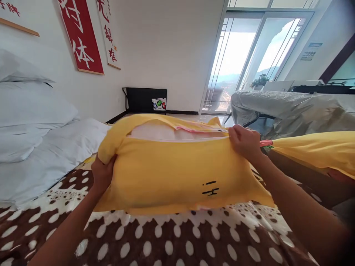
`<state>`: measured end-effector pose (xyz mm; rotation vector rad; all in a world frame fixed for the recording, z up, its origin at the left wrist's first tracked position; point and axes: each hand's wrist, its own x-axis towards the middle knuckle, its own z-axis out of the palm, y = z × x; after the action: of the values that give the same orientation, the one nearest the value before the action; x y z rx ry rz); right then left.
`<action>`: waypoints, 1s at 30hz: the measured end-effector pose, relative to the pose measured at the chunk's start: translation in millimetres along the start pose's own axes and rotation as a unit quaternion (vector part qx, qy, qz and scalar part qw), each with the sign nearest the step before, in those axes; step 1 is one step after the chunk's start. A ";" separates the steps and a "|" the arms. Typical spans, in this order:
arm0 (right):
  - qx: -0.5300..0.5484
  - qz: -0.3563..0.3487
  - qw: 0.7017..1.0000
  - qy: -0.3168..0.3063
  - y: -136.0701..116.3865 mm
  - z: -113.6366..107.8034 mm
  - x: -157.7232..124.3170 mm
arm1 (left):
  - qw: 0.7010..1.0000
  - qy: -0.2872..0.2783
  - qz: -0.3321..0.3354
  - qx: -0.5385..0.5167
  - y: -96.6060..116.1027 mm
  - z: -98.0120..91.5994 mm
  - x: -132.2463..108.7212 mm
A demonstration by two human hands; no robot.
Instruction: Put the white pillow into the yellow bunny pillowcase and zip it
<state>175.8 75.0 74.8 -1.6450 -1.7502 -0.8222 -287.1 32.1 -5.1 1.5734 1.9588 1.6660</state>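
Note:
A yellow pillowcase (172, 166) with black "Hi" lettering lies in front of me, filled out by a white pillow (155, 131). The white pillow shows through the long slit along the far side, which has a pale zipper edge. My left hand (103, 171) is closed around the bunched fabric at the left end of the case. At the right end of the slit, my right hand (245, 142) pinches the pillowcase edge in a closed grip. Whether it also holds the zipper pull is hidden by the fingers.
White pillows (30, 114) are piled on the left. Brown-and-white dotted bedding (169, 244) lies underneath. More yellow fabric (318, 149) is at the right, with plastic-covered furniture (266, 101) behind it. A black folded panel (142, 99) leans against the far wall, left of the glass door (235, 59).

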 end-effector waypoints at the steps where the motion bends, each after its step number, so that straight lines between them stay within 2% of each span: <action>1: 0.016 -0.008 1.000 0.008 -2.9 -9.1 -6.3 | 0.999 0.036 0.005 0.031 -11.3 1.1 4.2; 2: 0.028 -0.030 0.999 0.003 -7.8 -16.1 -15.0 | 0.997 0.050 0.007 0.056 -22.3 3.6 6.4; 3: 0.034 -0.064 0.997 -0.011 -13.8 -20.5 -25.6 | 0.997 0.039 0.009 0.072 -31.9 6.9 6.5; 6: 0.033 -0.170 0.982 -0.076 -27.6 -17.8 -58.9 | 0.996 -0.054 0.012 0.066 -46.4 13.4 -0.9; 8: 0.029 -0.194 0.976 -0.100 -28.9 -8.5 -74.2 | 0.993 -0.101 0.013 0.058 -45.6 10.2 -5.9; 10: 0.020 -0.178 0.978 -0.102 -26.0 -0.1 -81.7 | 0.991 -0.125 0.022 0.045 -41.6 1.5 -6.8; 12: 0.004 -0.162 0.982 -0.098 -23.4 4.0 -84.9 | 0.994 -0.090 0.061 0.016 -37.5 -7.9 -4.2; 15: -0.020 -0.168 0.982 -0.081 -25.0 2.8 -90.3 | 0.984 -0.002 0.181 0.011 -29.5 -11.7 1.0; 18: -0.039 -0.156 0.986 -0.046 -30.3 -2.9 -99.6 | 0.939 0.001 0.332 0.095 -10.1 1.4 3.1; 20: -0.053 -0.136 0.989 -0.024 -32.5 -7.6 -106.2 | 0.906 0.011 0.395 0.154 10.5 14.5 3.8; 22: -0.066 -0.131 0.989 -0.014 -32.6 -13.4 -111.7 | 0.886 0.041 0.423 0.186 32.9 25.4 5.2; 25: -0.070 -0.151 0.986 -0.005 -30.7 -25.1 -114.9 | 0.861 0.087 0.471 0.174 59.2 31.9 7.1; 27: -0.075 -0.148 0.986 0.011 -30.5 -33.3 -112.1 | 0.845 0.089 0.508 0.140 67.5 31.0 4.8; 30: -0.127 -0.104 0.986 0.037 -31.2 -38.5 -100.3 | 0.839 0.077 0.529 0.103 66.2 28.4 -7.0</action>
<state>150.8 -19.5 20.3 -1.5808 -1.8463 -1.2318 -225.2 35.3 32.3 3.0392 1.3488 1.9206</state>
